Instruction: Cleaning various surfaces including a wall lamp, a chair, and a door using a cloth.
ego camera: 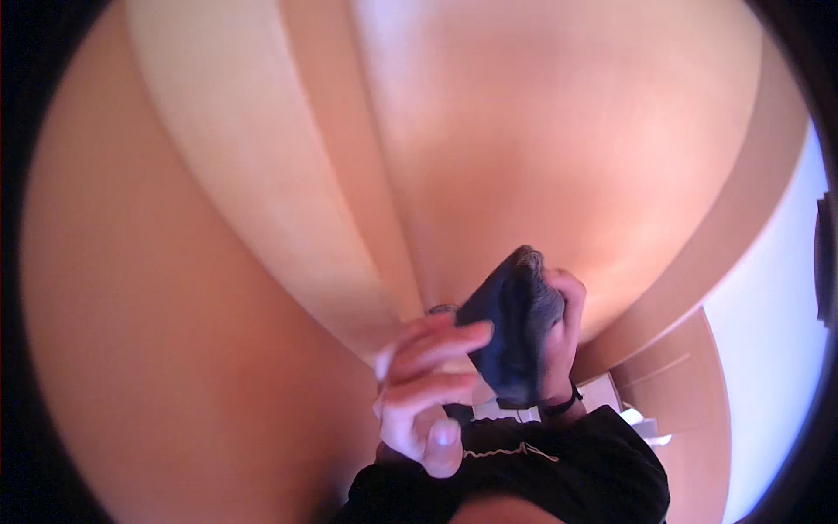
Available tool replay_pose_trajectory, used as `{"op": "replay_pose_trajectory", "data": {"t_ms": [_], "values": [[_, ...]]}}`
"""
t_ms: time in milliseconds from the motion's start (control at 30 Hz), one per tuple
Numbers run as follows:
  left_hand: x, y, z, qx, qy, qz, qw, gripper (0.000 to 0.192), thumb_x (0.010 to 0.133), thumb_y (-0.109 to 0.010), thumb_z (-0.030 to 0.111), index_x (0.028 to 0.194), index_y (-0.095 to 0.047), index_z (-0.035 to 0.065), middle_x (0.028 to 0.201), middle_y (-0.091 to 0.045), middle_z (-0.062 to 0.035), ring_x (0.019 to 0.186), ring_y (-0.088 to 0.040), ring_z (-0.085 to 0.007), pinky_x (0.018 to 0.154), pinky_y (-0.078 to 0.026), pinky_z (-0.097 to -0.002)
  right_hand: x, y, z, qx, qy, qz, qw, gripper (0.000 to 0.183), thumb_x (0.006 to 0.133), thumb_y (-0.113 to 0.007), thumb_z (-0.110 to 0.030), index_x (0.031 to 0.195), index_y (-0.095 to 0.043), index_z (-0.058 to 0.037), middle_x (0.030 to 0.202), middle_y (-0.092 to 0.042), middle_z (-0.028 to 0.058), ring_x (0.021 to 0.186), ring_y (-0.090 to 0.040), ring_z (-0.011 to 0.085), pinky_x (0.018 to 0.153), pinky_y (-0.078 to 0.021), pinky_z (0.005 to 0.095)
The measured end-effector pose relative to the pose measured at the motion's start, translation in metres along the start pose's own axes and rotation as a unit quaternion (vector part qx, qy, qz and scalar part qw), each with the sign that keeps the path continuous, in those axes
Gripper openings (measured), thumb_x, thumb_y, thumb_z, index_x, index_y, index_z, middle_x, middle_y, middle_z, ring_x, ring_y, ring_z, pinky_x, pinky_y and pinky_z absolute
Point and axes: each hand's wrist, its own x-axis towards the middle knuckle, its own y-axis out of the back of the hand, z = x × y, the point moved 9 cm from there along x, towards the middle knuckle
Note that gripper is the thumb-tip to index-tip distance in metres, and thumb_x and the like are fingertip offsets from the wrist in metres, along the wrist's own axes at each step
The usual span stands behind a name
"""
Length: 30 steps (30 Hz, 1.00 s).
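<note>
A dark blue-grey folded cloth item [507,327], with a greyer, rougher edge on its upper right side, is held up in front of my body. My right hand [564,327] grips it from the right, with the fingers partly hidden behind the cloth. A dark band circles my right wrist. To the left of the cloth, my left hand [425,393] is raised with its fingers apart and a little bent. One fingertip overlaps the cloth's left edge, and whether it touches cannot be told. The left hand is slightly blurred.
Light wood-toned panels [556,164] surround me, with a paler strip [262,196] on the left. Low at the right are some white objects [641,426], too small to name. A dark object [823,262] sits at the right rim. My black garment [589,465] has a pale cord.
</note>
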Motion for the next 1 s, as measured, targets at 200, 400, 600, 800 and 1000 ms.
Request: {"op": "replay_pose_trajectory", "data": {"t_ms": [200, 400, 600, 800, 1000], "values": [[0.017, -0.006, -0.031, 0.046, 0.06, 0.057, 0.995, 0.058, 0.085, -0.047, 0.042, 0.118, -0.045, -0.0053, 0.123, -0.046, -0.0253, 0.117, -0.045, -0.0332, 0.096, -0.035, -0.0425, -0.035, 0.031, 0.036, 0.362, -0.127, 0.074, 0.92, 0.081, 0.081, -0.048, -0.064, 0.13, -0.038, -0.0004, 0.129, -0.045, 0.0155, 0.113, -0.049, 0.0274, 0.101, -0.0346, 0.0428], [0.012, -0.05, -0.055, -0.071, 0.169, -0.137, 0.974, 0.057, 0.087, -0.045, 0.041, 0.121, -0.048, -0.0049, 0.125, -0.047, -0.0202, 0.119, -0.042, -0.0305, 0.102, -0.028, -0.0412, -0.056, 0.048, 0.023, 0.476, 0.01, 0.07, 0.876, 0.092, 0.069, -0.05, -0.077, 0.128, -0.047, -0.0062, 0.133, -0.045, 0.0146, 0.117, -0.046, 0.0309, 0.103, -0.0326, 0.048], [0.016, -0.057, -0.051, -0.122, 0.172, -0.185, 0.96, 0.06, 0.089, -0.039, 0.044, 0.122, -0.051, -0.0058, 0.126, -0.047, -0.0212, 0.119, -0.042, -0.0308, 0.102, -0.029, -0.0404, -0.063, 0.042, 0.023, 0.324, 0.001, 0.15, 0.934, 0.098, 0.07, -0.056, -0.071, 0.132, -0.038, 0.0029, 0.133, -0.044, 0.0162, 0.123, -0.043, 0.0265, 0.105, -0.0304, 0.0413], [0.005, -0.056, -0.052, -0.199, 0.188, -0.128, 0.953, 0.059, 0.087, -0.045, 0.039, 0.124, -0.047, -0.007, 0.126, -0.047, -0.0213, 0.119, -0.043, -0.0302, 0.102, -0.029, -0.0393, -0.055, 0.025, 0.028, 0.32, -0.06, 0.175, 0.929, 0.084, 0.077, -0.058, -0.058, 0.132, -0.037, 0.0017, 0.133, -0.044, 0.0157, 0.122, -0.043, 0.0261, 0.105, -0.0302, 0.0399], [-0.005, -0.067, -0.053, -0.221, 0.215, -0.181, 0.934, 0.054, 0.081, -0.056, 0.02, 0.126, -0.044, -0.0072, 0.125, -0.047, -0.0208, 0.117, -0.045, -0.0292, 0.101, -0.031, -0.0375, -0.052, 0.045, 0.002, 0.196, -0.095, 0.104, 0.97, 0.073, 0.083, -0.051, -0.058, 0.13, -0.042, -0.0021, 0.13, -0.047, 0.0141, 0.118, -0.046, 0.0249, 0.102, -0.0341, 0.039]]}}
